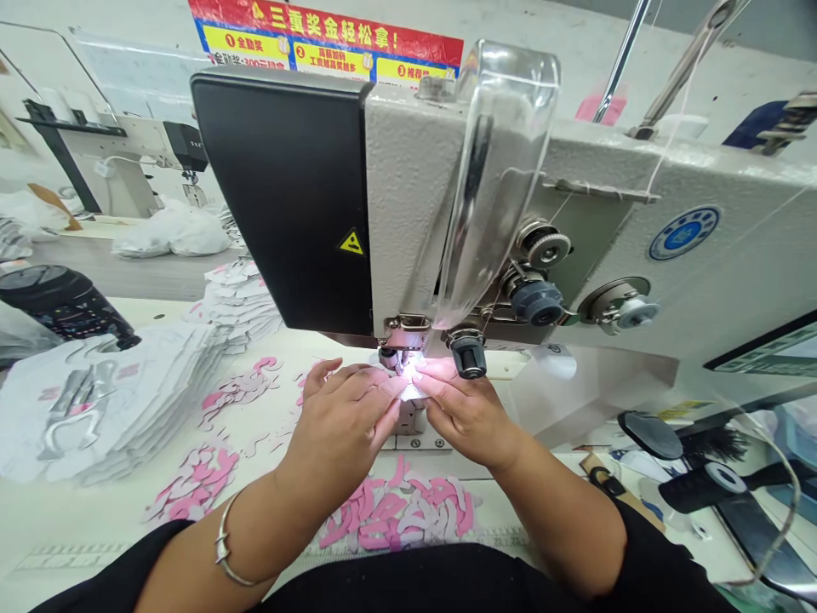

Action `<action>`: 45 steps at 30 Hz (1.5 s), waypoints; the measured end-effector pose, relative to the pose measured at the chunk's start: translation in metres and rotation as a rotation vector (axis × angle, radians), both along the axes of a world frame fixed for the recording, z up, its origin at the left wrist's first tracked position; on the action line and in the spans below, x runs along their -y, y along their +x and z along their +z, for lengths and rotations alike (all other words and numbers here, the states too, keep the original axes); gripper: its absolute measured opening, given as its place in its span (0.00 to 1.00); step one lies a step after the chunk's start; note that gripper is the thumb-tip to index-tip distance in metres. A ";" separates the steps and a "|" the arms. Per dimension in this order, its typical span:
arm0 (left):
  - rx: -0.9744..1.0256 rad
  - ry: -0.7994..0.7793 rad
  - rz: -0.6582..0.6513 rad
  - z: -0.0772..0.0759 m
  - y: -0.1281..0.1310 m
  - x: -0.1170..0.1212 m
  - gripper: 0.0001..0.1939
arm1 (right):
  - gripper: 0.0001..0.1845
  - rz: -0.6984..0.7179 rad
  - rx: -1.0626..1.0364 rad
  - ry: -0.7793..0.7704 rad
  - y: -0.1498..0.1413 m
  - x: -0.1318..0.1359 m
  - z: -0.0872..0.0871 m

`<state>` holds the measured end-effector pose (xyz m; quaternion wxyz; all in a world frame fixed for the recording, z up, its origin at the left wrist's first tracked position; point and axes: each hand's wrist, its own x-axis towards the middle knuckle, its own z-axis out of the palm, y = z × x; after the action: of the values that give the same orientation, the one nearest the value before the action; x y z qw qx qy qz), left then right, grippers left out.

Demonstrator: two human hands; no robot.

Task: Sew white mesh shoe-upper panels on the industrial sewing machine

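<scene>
At the sewing machine, both hands meet under the needle, where a bright lamp glares. My left hand has its fingers closed at the left edge of a small pale fabric piece. From the right, my right hand pinches the same piece, its fingertips close to the presser foot. Fingers and glare hide most of the piece's outline. Below the hands lies a loose pile of pink and white curved cut pieces.
Stacked white cut panels stand at left, with metal snips on top and a black bottle behind. More pink scraps lie left of my forearm. A black brush and other tools crowd the right side.
</scene>
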<state>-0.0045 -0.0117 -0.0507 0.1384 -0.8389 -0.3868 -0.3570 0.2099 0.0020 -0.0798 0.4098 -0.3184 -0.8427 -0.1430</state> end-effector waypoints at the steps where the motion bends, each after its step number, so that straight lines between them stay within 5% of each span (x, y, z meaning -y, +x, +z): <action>1: 0.004 -0.007 0.001 0.000 -0.001 0.000 0.11 | 0.20 -0.009 0.012 0.008 0.000 0.001 0.000; 25: 0.060 0.021 0.034 -0.008 -0.004 -0.003 0.10 | 0.20 -0.268 0.205 -0.010 -0.025 0.033 0.009; 37: 0.014 0.028 0.061 -0.006 -0.006 -0.004 0.12 | 0.23 -0.184 0.217 -0.112 -0.014 0.027 0.009; 45: 0.042 -0.049 -0.022 -0.005 -0.011 -0.014 0.10 | 0.22 -0.214 0.173 -0.015 -0.027 0.031 0.007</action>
<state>-0.0154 0.0021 -0.0553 0.1059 -0.8385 -0.3891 -0.3665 0.1833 -0.0288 -0.0729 0.3155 -0.3962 -0.8372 -0.2064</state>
